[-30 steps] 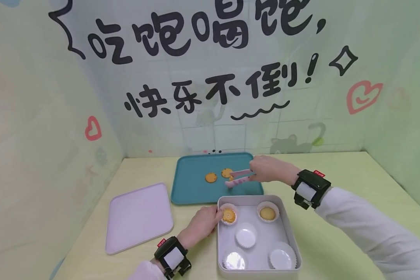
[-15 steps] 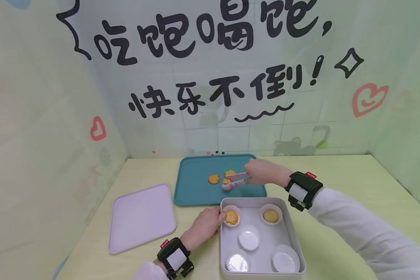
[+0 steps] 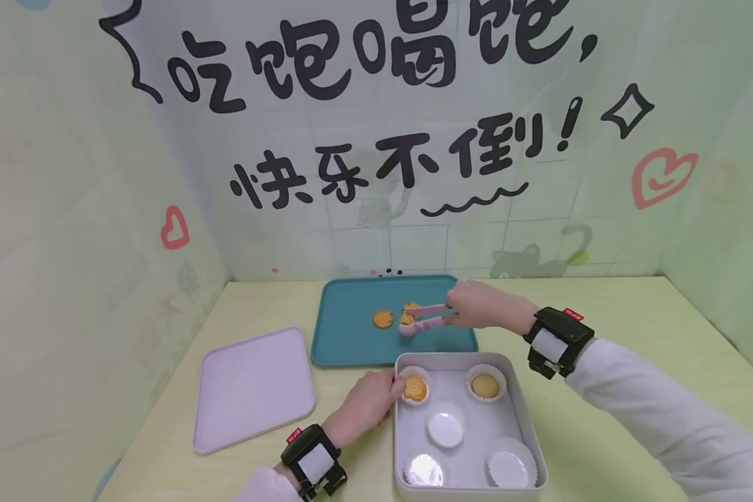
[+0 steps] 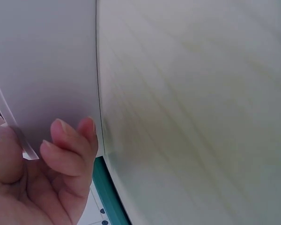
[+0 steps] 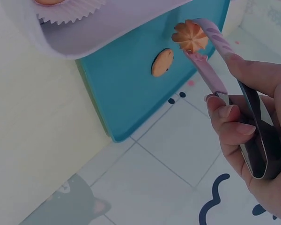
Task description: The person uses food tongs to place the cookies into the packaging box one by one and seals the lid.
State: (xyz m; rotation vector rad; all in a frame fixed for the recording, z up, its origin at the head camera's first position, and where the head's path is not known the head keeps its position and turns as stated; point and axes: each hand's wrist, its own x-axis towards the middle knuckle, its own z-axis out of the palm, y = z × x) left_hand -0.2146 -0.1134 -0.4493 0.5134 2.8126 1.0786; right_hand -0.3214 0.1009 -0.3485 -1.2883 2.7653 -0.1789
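My right hand [image 3: 480,304] grips a pair of metal tongs [image 5: 264,154] with pink tips, reaching over the teal tray [image 3: 345,348]. Between the tips sits a flower-shaped cookie [image 5: 190,36], touched from both sides. Two round cookies with dark specks are on the tray: one cookie [image 3: 383,319] to the left, another cookie [image 3: 411,306] partly behind the tongs. My left hand [image 3: 365,404] holds the left rim of a white box [image 3: 463,446], thumb over the edge; in the left wrist view its curled fingers [image 4: 68,145] lie along the outer wall.
Inside the box, one paper cup has a flower-shaped cookie [image 3: 415,388], another a plain round cookie [image 3: 485,386]. Several paper cups, such as the middle paper cup [image 3: 445,425], hold nothing. A lilac tray [image 3: 254,390] lies at the left; a printed cloth [image 3: 376,244] hangs behind.
The tongs' tips came round the flower-shaped cookie, which has since risen slightly between them. The right hand has shifted a little. My left hand keeps its hold on the box.
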